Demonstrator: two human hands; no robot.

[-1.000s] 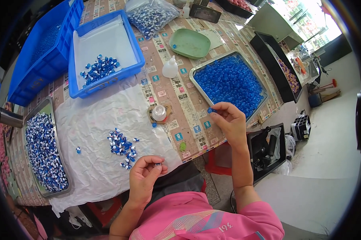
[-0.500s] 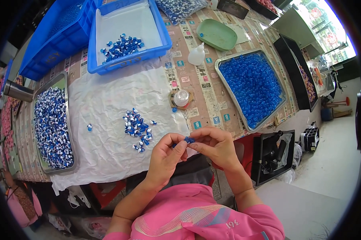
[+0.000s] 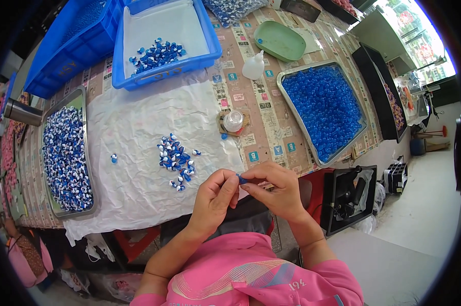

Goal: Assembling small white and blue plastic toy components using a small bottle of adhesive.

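Thumb and forefinger of left hand (image 3: pixel 216 196) and right hand (image 3: pixel 274 187) pinched narrow on small glossy blue piece (image 3: pixel 241 179), between hands near table's front edge. Beneath and left, crumpled white sheet (image 3: pixel 123 188) bearing loose blue-and-white pieces (image 3: pixel 175 155). Beyond, patterned beige table covering (image 3: pixel 261 143); rectangular metal tray (image 3: pixel 295 117) of blue beads at right. Farther out: pale smooth floor (image 3: pixel 419 214), bright window (image 3: pixel 414 41) upper right.
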